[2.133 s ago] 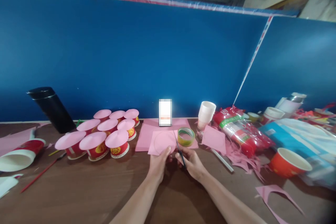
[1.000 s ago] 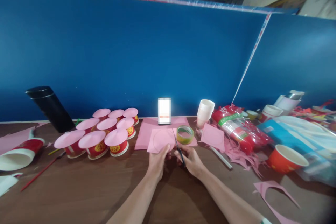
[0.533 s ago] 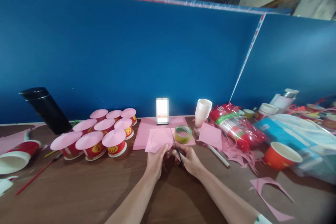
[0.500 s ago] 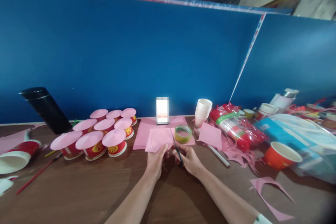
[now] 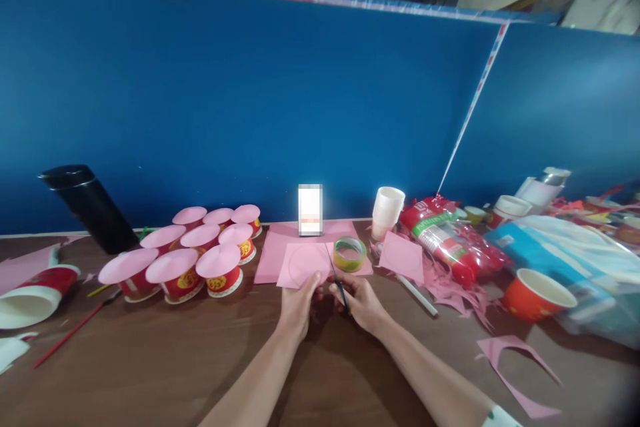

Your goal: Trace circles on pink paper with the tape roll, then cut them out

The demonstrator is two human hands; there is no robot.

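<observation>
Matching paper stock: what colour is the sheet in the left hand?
The sheet in the left hand is pink, clearest in the head view.

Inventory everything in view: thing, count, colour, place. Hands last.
Marked square: one, pink, centre
Scissors: one, dark, centre
Tape roll: one, greenish, centre
Sheets: count unclear, pink, under tape
Rectangle: one, white, rear
Cups with pink discs: nine, red, centre left
Bottle: one, black, left rear
Tipped cup: one, red, left edge
Cup stack: one, white, centre right
Loose square: one, pink, by cup stack
Scraps: many, pink, right
Packet: one, red, right
Wide cup: one, orange, right
Package: one, blue, right
Small clutter: uncountable, mixed, both sides
Table: one, brown, below
Partition: one, blue, rear
Left hand: one, bare, on marked square
Right hand: one, bare, on scissors
</observation>
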